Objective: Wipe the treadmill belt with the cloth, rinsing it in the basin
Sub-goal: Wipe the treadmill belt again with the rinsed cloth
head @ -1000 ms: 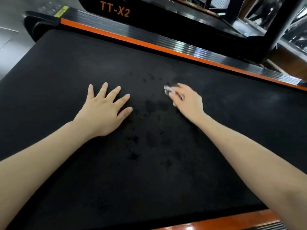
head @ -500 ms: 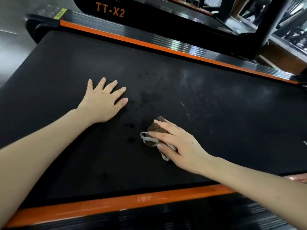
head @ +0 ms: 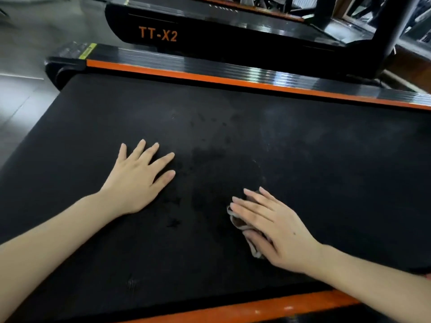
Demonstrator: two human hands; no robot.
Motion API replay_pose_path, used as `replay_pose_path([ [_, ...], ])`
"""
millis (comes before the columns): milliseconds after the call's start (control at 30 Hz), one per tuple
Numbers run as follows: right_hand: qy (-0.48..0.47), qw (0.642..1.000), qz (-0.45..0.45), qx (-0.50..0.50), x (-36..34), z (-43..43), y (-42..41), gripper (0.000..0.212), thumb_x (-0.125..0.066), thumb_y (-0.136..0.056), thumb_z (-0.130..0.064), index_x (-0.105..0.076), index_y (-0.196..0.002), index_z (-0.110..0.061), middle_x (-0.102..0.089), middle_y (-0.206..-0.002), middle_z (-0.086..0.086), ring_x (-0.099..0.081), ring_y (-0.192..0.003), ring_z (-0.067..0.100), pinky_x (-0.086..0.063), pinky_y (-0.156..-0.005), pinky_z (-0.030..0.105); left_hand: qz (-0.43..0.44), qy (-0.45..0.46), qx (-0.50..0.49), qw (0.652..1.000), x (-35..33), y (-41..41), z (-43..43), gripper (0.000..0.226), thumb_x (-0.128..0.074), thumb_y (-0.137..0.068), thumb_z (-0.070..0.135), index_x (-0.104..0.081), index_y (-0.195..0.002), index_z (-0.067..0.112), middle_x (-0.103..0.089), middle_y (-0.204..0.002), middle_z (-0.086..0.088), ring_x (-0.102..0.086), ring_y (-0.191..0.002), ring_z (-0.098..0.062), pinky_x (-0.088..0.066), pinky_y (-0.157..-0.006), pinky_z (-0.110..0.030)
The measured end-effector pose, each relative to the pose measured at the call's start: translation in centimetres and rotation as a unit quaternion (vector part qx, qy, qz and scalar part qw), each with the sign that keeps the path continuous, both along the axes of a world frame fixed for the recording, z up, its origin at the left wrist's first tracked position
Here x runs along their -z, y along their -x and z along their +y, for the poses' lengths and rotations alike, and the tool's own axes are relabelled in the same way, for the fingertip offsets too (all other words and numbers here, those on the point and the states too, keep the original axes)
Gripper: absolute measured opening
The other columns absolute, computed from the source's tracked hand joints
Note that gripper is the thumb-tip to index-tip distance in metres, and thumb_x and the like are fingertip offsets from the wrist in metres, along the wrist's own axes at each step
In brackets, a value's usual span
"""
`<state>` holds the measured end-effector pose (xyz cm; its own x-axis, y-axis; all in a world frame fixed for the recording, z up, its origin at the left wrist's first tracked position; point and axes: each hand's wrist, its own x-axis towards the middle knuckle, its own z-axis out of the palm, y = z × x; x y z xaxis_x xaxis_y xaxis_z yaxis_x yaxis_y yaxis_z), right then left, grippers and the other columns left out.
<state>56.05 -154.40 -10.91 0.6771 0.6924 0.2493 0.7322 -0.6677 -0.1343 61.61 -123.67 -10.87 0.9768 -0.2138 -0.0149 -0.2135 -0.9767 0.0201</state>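
The black treadmill belt fills the head view, with damp dark patches near its middle. My left hand lies flat on the belt, fingers spread, holding nothing. To its right, nearer the front edge, my right hand presses a small crumpled brown cloth with a pale border onto the belt, fingers straight over it. Most of the cloth is hidden under the palm. No basin is in view.
Orange side rails run along the far edge and the near edge of the belt. A second treadmill marked TT-X2 stands behind, with a black upright post at the right. Grey floor lies to the left.
My right hand has dragged the cloth from the far middle of the belt toward the near edge. My left hand has stayed flat in place.
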Motion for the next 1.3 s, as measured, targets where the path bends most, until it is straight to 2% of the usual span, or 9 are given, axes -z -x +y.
replay_pose_path([
  [133, -0.049, 0.999, -0.015, -0.016, -0.1, -0.6, 0.0, 0.042, -0.056, -0.092, -0.035, -0.051, -0.131, -0.021, -0.049, -0.14, -0.001, -0.035, -0.137, 0.024, -0.034, -0.108, 0.052, -0.006, -0.014, 0.005, 1.0, -0.6, -3.7, 1.1, 0.087, 0.014, -0.075, 0.066, -0.014, -0.15, 0.033, -0.014, -0.158, -0.005, -0.003, -0.146, -0.03, -0.003, -0.116, -0.052],
  [267, -0.011, 0.997, 0.019, -0.069, -0.5, -0.9, -0.8, 0.038, -0.058, -0.09, -0.042, -0.055, -0.125, -0.027, -0.05, -0.139, -0.003, -0.035, -0.137, 0.026, -0.033, -0.108, 0.055, 0.002, 0.0, -0.015, 1.0, 0.3, -6.6, 1.1, 0.079, 0.01, -0.081, 0.067, -0.009, -0.15, 0.033, -0.01, -0.159, -0.001, -0.001, -0.146, -0.03, -0.001, -0.115, -0.054],
  [500, -0.003, 0.999, 0.014, -0.046, 0.1, 0.3, -2.4, 0.034, -0.053, -0.09, -0.017, -0.059, -0.123, -0.023, -0.057, -0.132, -0.001, -0.041, -0.133, 0.029, -0.034, -0.106, 0.056, -0.029, 0.015, -0.001, 0.999, 1.4, -6.5, 0.9, 0.068, -0.006, -0.092, 0.056, -0.029, -0.148, 0.025, -0.028, -0.154, -0.01, -0.017, -0.142, -0.04, -0.009, -0.113, -0.06],
  [700, 0.01, 0.993, -0.008, 0.121, -0.1, 6.9, -13.8, 0.035, -0.043, -0.091, -0.021, -0.066, -0.116, -0.019, -0.063, -0.123, 0.003, -0.052, -0.121, 0.035, -0.032, -0.106, 0.053, -0.03, 0.027, 0.001, 0.999, 1.4, -6.3, 0.9, 0.064, -0.01, -0.094, 0.054, -0.033, -0.146, 0.025, -0.031, -0.152, -0.01, -0.019, -0.142, -0.04, -0.01, -0.113, -0.059],
  [800, -0.074, 0.955, 0.023, 0.286, -0.7, 9.9, -20.2, 0.026, -0.05, -0.093, -0.023, -0.071, -0.109, -0.018, -0.066, -0.118, 0.002, -0.053, -0.118, 0.035, -0.03, -0.105, 0.055, -0.03, 0.041, 0.0, 0.999, 1.4, -6.4, 1.0, 0.063, -0.013, -0.094, 0.055, -0.035, -0.145, 0.026, -0.033, -0.151, -0.009, -0.02, -0.142, -0.038, -0.01, -0.114, -0.059],
  [867, -0.075, 0.945, 0.003, 0.319, -0.4, 10.5, -20.4, 0.028, -0.049, -0.092, -0.029, -0.07, -0.106, -0.017, -0.067, -0.114, 0.002, -0.055, -0.112, 0.036, -0.036, -0.101, 0.056, -0.027, 0.044, -0.004, 0.999, 1.2, -6.5, 1.1, 0.062, -0.014, -0.094, 0.055, -0.036, -0.144, 0.028, -0.034, -0.151, -0.008, -0.02, -0.142, -0.036, -0.011, -0.114, -0.058],
  [1033, -0.003, 0.984, 0.062, 0.167, -0.6, 10.0, -9.4, 0.046, -0.048, -0.089, -0.048, -0.063, -0.122, -0.02, -0.056, -0.133, 0.004, -0.045, -0.125, 0.035, -0.03, -0.106, 0.057, -0.014, 0.052, -0.004, 0.999, 0.9, -6.4, 1.1, 0.06, -0.017, -0.094, 0.055, -0.036, -0.144, 0.029, -0.032, -0.152, -0.008, -0.019, -0.143, -0.036, -0.01, -0.114, -0.058],
  [1167, 0.021, 0.998, -0.02, 0.052, -0.4, 8.7, -11.7, 0.036, -0.047, -0.091, -0.038, -0.066, -0.117, -0.021, -0.062, -0.125, 0.005, -0.054, -0.117, 0.035, -0.037, -0.1, 0.056, -0.011, 0.06, -0.001, 0.998, 0.7, -6.4, 1.1, 0.059, -0.021, -0.094, 0.053, -0.037, -0.144, 0.028, -0.033, -0.151, -0.009, -0.02, -0.142, -0.036, -0.011, -0.114, -0.059],
  [1300, -0.009, 0.958, -0.041, 0.284, -0.1, 8.3, -22.4, 0.035, -0.04, -0.091, -0.032, -0.067, -0.11, -0.018, -0.066, -0.114, 0.002, -0.059, -0.1, 0.032, -0.047, -0.086, 0.054, -0.01, 0.066, -0.001, 0.998, 0.9, -6.5, 1.1, 0.058, -0.021, -0.095, 0.053, -0.037, -0.144, 0.028, -0.033, -0.151, -0.008, -0.019, -0.142, -0.036, -0.011, -0.114, -0.059],
])
